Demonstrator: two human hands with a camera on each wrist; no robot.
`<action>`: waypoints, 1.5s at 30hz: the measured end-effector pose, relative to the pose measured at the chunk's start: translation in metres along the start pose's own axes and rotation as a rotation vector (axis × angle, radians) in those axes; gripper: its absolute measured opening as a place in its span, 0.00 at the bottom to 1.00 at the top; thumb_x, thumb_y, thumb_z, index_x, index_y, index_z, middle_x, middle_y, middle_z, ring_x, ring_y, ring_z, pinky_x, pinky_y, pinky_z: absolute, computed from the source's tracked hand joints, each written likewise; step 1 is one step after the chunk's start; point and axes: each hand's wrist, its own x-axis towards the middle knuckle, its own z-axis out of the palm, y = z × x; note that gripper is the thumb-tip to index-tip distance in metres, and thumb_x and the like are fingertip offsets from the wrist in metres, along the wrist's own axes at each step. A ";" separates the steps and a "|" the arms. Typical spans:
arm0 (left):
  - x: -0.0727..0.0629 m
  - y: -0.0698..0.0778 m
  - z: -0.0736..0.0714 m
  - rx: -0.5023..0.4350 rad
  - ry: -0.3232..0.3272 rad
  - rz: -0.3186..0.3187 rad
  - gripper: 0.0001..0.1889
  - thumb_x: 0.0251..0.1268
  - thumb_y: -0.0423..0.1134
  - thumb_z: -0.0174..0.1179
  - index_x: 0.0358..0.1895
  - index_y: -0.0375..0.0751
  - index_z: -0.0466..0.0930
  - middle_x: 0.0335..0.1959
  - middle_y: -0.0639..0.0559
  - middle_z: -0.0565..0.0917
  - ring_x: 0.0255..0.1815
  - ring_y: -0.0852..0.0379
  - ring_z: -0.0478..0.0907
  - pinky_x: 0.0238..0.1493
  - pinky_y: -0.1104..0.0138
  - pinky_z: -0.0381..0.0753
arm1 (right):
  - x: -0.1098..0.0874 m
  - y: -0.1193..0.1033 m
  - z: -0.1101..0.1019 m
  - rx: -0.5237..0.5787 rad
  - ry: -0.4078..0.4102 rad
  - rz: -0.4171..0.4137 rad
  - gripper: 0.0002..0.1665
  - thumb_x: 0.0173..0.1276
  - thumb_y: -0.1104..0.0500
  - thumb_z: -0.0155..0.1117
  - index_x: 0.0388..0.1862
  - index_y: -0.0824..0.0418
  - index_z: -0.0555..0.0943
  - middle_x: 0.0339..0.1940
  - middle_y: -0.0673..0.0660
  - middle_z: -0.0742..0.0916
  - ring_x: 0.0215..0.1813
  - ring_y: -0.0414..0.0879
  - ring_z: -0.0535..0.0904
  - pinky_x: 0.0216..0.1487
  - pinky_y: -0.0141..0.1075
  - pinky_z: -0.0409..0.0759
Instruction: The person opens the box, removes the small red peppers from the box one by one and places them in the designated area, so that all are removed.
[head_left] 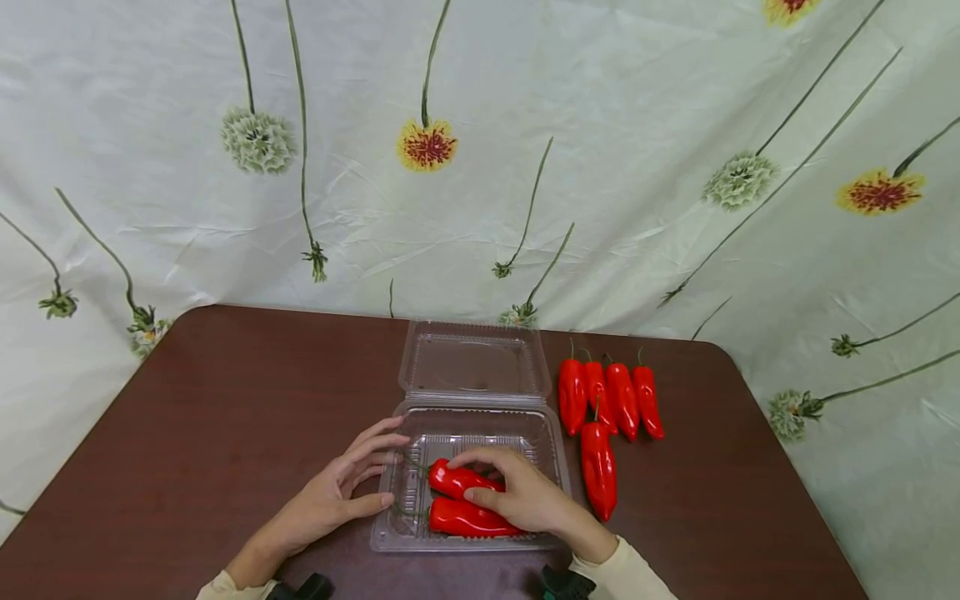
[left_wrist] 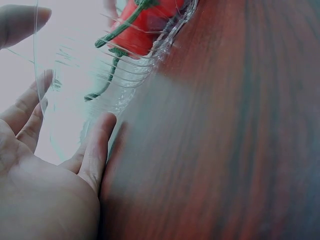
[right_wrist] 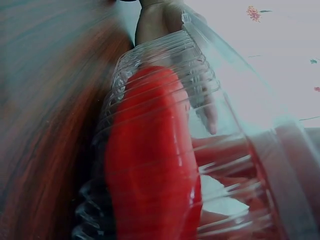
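Observation:
A clear plastic clamshell box (head_left: 557, 433) lies with its lid (head_left: 476, 362) folded back. Two glossy red peppers with green stems lie side by side in its base: a nearer one (head_left: 461, 517) and a farther one (head_left: 442, 475). My right hand (head_left: 517, 493) reaches over the near right part of the box and holds the farther pepper between thumb and fingers. At the box's left side, my left hand (head_left: 330, 492) has its fingers spread and rests them against the rim. Through the box wall, the right wrist view shows a red pepper (right_wrist: 150, 140) up close.
To the right of the box, several more red peppers (head_left: 620, 400) lie in a row on the brown table (head_left: 225, 417). One pepper (head_left: 597, 471) lies in front of that row, near the box's right rim. A flower-patterned cloth (head_left: 600, 167) hangs behind the table.

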 end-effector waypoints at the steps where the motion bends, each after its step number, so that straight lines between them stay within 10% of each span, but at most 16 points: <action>1: 0.000 0.000 0.000 -0.001 0.000 0.000 0.33 0.68 0.25 0.60 0.74 0.32 0.59 0.81 0.39 0.47 0.70 0.55 0.69 0.66 0.77 0.66 | 0.000 0.000 0.000 0.001 -0.001 -0.001 0.21 0.68 0.64 0.65 0.60 0.54 0.81 0.55 0.52 0.86 0.53 0.41 0.80 0.55 0.34 0.79; 23: 0.000 0.000 0.001 -0.009 -0.003 0.013 0.33 0.67 0.24 0.60 0.74 0.31 0.59 0.80 0.37 0.46 0.71 0.58 0.68 0.66 0.77 0.65 | -0.001 -0.003 -0.004 -0.013 0.035 0.113 0.22 0.63 0.60 0.73 0.57 0.49 0.83 0.54 0.49 0.87 0.52 0.45 0.81 0.55 0.37 0.78; 45: 0.000 0.000 0.000 -0.016 -0.003 -0.001 0.33 0.68 0.25 0.59 0.74 0.32 0.59 0.81 0.38 0.46 0.71 0.57 0.68 0.66 0.77 0.66 | -0.003 0.000 -0.004 0.005 -0.019 0.037 0.33 0.69 0.60 0.66 0.72 0.48 0.71 0.64 0.49 0.81 0.60 0.45 0.76 0.63 0.41 0.74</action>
